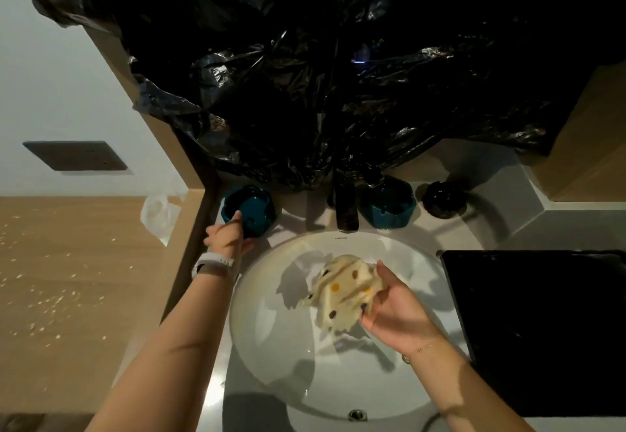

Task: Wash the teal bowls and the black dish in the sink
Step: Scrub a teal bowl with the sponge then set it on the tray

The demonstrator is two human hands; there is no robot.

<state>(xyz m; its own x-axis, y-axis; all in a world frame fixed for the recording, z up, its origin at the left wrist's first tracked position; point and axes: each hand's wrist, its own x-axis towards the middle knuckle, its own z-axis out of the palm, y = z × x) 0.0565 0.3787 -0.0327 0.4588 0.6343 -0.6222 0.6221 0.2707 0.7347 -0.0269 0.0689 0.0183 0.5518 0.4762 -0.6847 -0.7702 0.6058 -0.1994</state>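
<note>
Two teal bowls stand on the counter behind the white sink (271,347): one (252,206) left of the dark faucet (346,208), the other (388,208) right of it. A black dish (443,199) sits farther right. My left hand (227,236) grips the near rim of the left teal bowl, with the thumb inside it. Over the basin, my right hand (394,306) holds a crumpled cream cloth with coloured dots (342,287).
Black plastic sheeting (321,76) hangs over the wall behind the faucet. A black cooktop (542,323) lies right of the sink. A clear plastic bag (159,213) sits at the counter's left edge, with a wooden floor (67,279) below.
</note>
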